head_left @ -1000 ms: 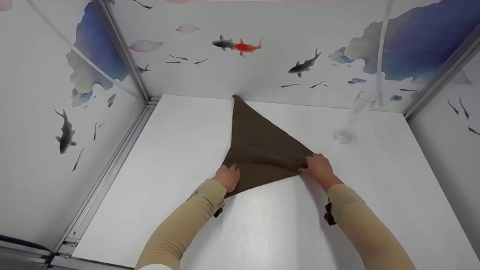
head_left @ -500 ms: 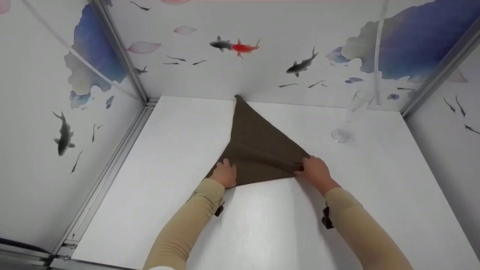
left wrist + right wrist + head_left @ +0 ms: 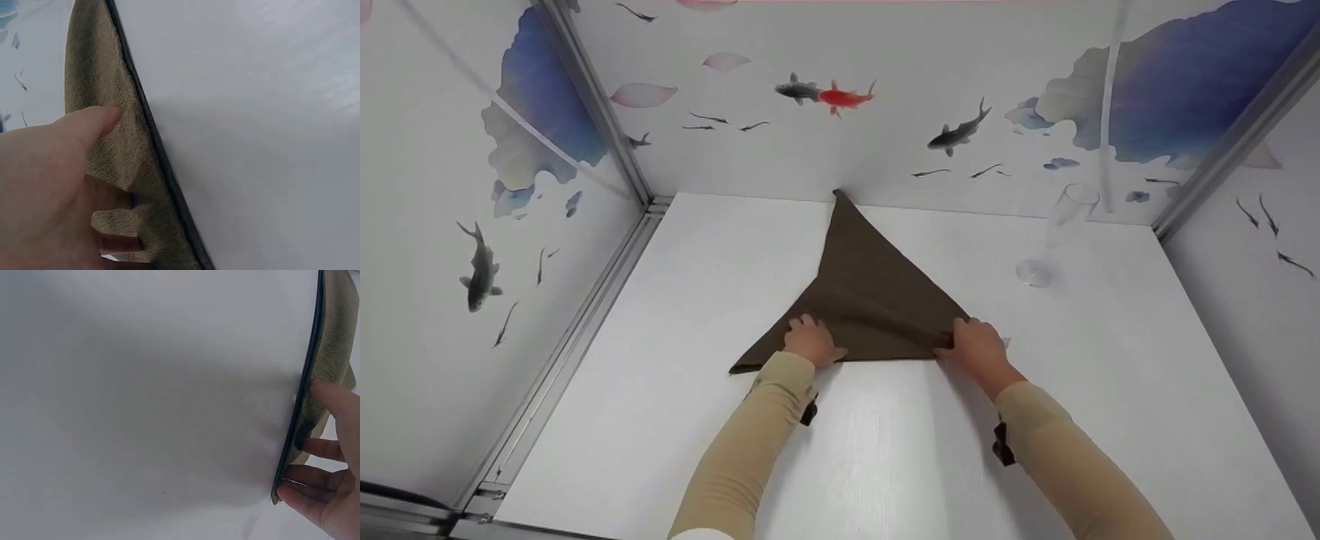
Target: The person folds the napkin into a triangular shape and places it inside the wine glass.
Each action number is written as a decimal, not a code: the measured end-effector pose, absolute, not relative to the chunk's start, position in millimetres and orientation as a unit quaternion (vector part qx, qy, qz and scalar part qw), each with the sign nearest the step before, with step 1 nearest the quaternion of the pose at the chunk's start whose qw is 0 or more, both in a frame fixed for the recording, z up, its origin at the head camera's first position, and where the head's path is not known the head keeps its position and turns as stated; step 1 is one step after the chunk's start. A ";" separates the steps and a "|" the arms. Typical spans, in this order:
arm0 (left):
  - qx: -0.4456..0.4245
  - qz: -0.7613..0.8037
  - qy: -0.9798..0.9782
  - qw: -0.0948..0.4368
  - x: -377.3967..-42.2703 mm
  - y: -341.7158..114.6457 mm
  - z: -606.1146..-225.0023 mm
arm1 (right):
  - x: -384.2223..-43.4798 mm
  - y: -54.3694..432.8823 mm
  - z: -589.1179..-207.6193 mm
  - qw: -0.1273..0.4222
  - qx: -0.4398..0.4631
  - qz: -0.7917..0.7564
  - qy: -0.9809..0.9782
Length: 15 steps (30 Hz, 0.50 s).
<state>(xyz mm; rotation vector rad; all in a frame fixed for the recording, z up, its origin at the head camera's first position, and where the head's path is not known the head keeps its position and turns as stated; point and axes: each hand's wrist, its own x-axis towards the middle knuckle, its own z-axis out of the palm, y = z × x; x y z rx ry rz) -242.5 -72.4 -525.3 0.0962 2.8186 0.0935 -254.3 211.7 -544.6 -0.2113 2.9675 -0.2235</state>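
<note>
A brown cloth napkin (image 3: 877,300) lies folded on the white tabletop, one point reaching the back wall and another stretching to the front left. My left hand (image 3: 810,341) rests on its left front part with fingers spread, and the left wrist view shows the thumb and fingertips touching the fabric (image 3: 121,146) beside its layered dark edge. At the right corner my right hand (image 3: 979,349) presses the cloth. In the right wrist view, its thumb and spread fingers (image 3: 306,492) touch the napkin (image 3: 332,349) along the folded edge. A soft ridge runs between the hands.
A clear stemmed glass (image 3: 1035,274) stands at the back right of the table (image 3: 877,450). White panels (image 3: 877,150) printed with fish and leaves enclose the back and sides, with a metal rail (image 3: 585,300) along the left.
The left hand has slid over the cloth, and the napkin's left point now spreads out to the left with its front edge straighter. The right hand has shifted slightly left and down.
</note>
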 end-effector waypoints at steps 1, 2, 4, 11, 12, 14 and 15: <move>0.033 0.027 0.987 0.154 -242.6 -71.1 -524.9 | -254.1 211.0 -545.0 0.078 -0.071 -0.068 0.992; 0.033 0.021 0.988 0.150 -242.6 -69.8 -524.4 | -253.8 210.6 -545.3 0.077 -0.069 -0.063 0.993; 0.032 0.012 0.989 0.141 -242.4 -67.0 -523.7 | -253.0 209.0 -544.9 0.078 -0.068 -0.053 0.993; 0.012 -0.018 0.991 0.131 -247.2 -60.0 -530.2 | -248.4 199.1 -544.2 0.091 -0.091 -0.020 0.991; 0.006 -0.021 0.991 0.132 -248.4 -59.0 -532.1 | -247.0 197.3 -543.7 0.093 -0.096 -0.011 0.991; -0.008 -0.019 0.991 0.134 -249.1 -57.0 -533.8 | -243.9 193.7 -542.4 0.096 -0.107 0.003 0.990; -0.016 -0.018 0.991 0.134 -249.4 -56.1 -534.4 | -242.5 191.9 -541.6 0.098 -0.110 0.007 0.989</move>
